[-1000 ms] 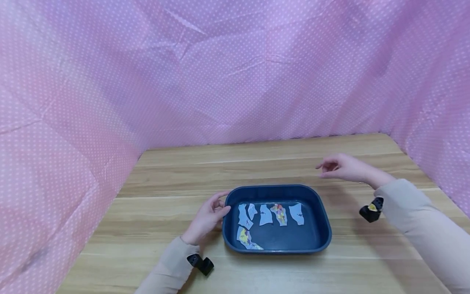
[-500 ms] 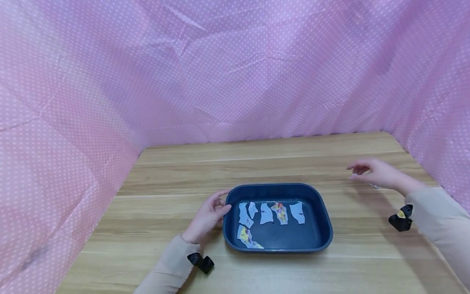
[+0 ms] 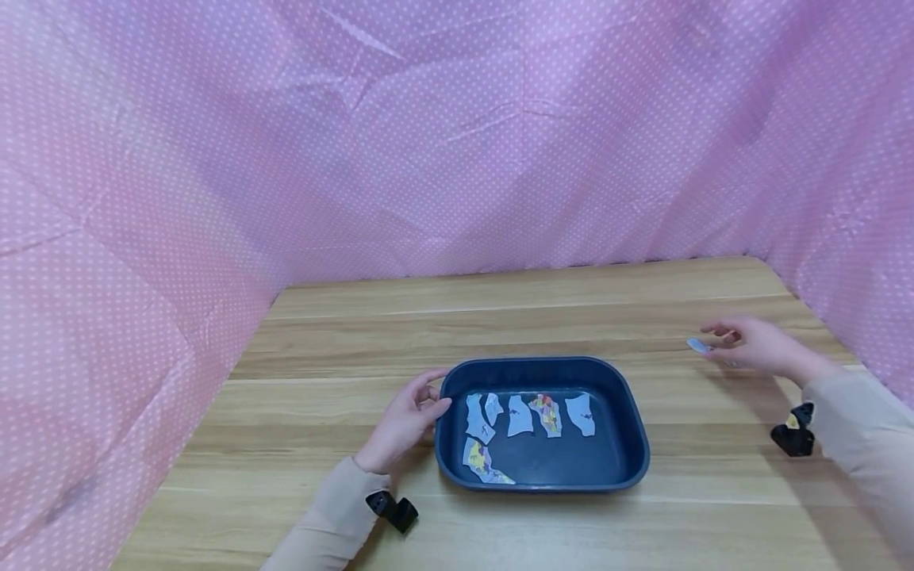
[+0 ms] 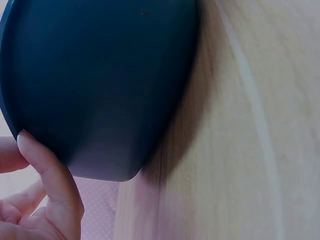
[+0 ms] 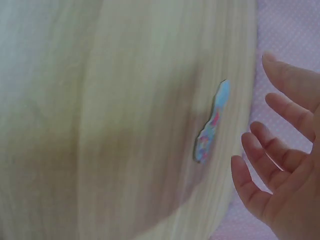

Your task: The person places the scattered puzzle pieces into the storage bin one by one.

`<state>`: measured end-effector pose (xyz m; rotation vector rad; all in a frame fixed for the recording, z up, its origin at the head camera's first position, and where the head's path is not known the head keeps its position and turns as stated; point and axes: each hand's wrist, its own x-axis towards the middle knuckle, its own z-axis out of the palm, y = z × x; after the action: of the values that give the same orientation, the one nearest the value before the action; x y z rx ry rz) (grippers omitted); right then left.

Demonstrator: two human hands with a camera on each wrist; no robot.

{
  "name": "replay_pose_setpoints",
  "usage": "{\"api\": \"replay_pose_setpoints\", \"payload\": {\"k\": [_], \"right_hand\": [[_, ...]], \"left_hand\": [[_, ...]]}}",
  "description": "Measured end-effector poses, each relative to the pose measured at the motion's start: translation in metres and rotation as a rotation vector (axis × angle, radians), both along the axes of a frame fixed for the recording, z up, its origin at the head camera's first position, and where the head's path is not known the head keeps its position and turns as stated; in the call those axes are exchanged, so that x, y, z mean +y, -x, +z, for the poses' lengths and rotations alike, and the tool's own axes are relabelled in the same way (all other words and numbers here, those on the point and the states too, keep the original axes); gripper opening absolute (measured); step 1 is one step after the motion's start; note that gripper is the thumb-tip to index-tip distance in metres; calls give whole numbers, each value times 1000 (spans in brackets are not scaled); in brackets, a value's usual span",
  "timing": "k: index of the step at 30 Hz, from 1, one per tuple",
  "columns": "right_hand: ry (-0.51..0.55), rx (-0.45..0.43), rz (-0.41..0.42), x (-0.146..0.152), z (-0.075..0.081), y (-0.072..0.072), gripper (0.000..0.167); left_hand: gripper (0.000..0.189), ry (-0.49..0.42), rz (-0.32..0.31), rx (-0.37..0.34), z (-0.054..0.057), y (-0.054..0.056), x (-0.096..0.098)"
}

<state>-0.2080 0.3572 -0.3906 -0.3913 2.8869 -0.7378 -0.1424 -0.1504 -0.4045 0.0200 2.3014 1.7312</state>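
Observation:
My left hand [image 3: 401, 420] grips the left rim of a dark blue rectangular tray [image 3: 557, 487]. In the left wrist view a fingertip [image 4: 30, 142] lies against the tray's rim [image 4: 6, 100]. Inside the tray lie several irregular puzzle pieces, among them a pale blue one [image 3: 520, 416] and one with yellow and purple [image 3: 481, 464]. My right hand [image 3: 760, 346] is over the right side of the table, fingers loosely bent and apart. A long, narrow puzzle piece [image 5: 211, 125], pale blue at one end and multicoloured at the other, lies beneath it, partly hidden in the head view.
The wooden table [image 3: 343, 341] runs back to a pink dotted cloth [image 3: 457, 159] that surrounds it behind and at both sides. A black wrist camera [image 3: 794, 432] sits at my right cuff, another wrist camera [image 3: 391, 511] at my left.
My right hand has moved right, away from the tray's back corner, and the pale end of the narrow piece now shows past its fingers. My left hand stays at the tray.

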Motion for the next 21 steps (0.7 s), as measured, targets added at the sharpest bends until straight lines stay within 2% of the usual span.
{"api": "replay_pose_setpoints", "payload": {"k": [6,15,21], "right_hand": [[-18,65,9,5,-10,2,52],[-64,60,-34,4,-15,3,64],[-72,112,-11,4,-20,4,54]], "left_hand": [[45,3,-12,-4,0,-1,-1],[45,4,-1,-5,1,-1,0],[46,1,4,4,1,-1,1]]}}
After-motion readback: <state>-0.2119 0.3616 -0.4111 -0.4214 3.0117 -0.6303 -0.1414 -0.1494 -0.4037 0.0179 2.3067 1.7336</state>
